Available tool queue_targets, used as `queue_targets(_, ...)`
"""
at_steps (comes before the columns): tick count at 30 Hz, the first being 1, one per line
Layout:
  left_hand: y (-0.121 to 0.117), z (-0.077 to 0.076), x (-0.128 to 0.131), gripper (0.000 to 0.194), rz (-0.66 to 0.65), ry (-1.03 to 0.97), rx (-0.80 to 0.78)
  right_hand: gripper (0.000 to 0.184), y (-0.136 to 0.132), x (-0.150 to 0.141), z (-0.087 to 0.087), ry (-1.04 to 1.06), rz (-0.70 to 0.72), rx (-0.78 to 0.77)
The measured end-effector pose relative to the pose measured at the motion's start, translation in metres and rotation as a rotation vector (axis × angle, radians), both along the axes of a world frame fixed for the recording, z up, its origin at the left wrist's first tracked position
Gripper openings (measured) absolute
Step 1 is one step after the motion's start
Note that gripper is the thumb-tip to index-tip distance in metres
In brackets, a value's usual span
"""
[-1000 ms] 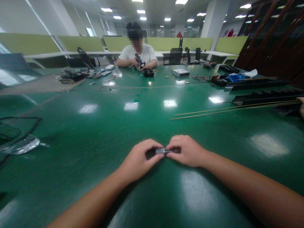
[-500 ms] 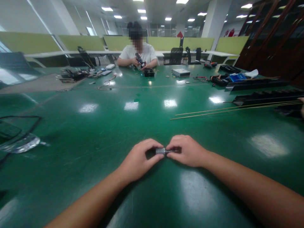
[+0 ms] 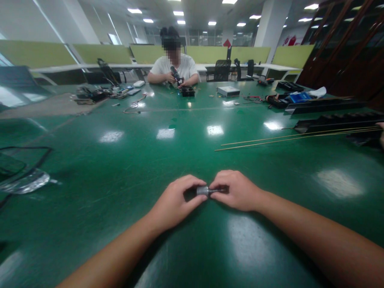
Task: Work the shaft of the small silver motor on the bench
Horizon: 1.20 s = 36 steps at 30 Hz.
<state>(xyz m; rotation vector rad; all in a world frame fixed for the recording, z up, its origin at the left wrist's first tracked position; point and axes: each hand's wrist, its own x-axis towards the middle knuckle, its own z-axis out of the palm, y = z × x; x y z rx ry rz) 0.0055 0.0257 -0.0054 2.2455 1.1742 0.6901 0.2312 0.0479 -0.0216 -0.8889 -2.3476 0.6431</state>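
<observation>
From the head camera, here are both bare hands out over the middle of the near tabletop [image 3: 120, 172], nearly fingertip to fingertip. The left hand [image 3: 174, 198] grips a silver cylinder [image 3: 202, 191] between thumb and fingers; the right hand [image 3: 240, 192] pinches the thin dark shaft [image 3: 218, 191] running on from the cylinder's right end. Green surface spreads to either side of them, and ahead as far as two thin yellowish rods [image 3: 258, 142], which slant off toward another hand [image 3: 382, 136] cut by the right edge. Over on the left, well apart, a dark cable [image 3: 45, 152] loops beside clear plastic wrapping [image 3: 28, 184]. The tabletop is glossy, scuffed, bright with lamp reflections, and its far edge meets a person in a white shirt [image 3: 189, 64] working with a dark tool [image 3: 175, 73] above a small black part [image 3: 188, 92]. Behind come yellow-green partitions [image 3: 207, 53]; at right, dark wooden cabinets [image 3: 342, 52]. Now the containers: a dark bag or tray [image 3: 277, 102], hard to tell which, with a blue item [image 3: 300, 98] at it, contents too blurred to name, and a pale flat box [image 3: 228, 92] farther left.
</observation>
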Motion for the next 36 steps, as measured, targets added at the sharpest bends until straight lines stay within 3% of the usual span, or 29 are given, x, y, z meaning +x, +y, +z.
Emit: queue_targets(36,-0.0003,-0.0001,0.0000,0.017,-0.009,-0.009,-0.005,0.010,-0.0002,0.0003,0.0008,-0.025,0.003,-0.008)
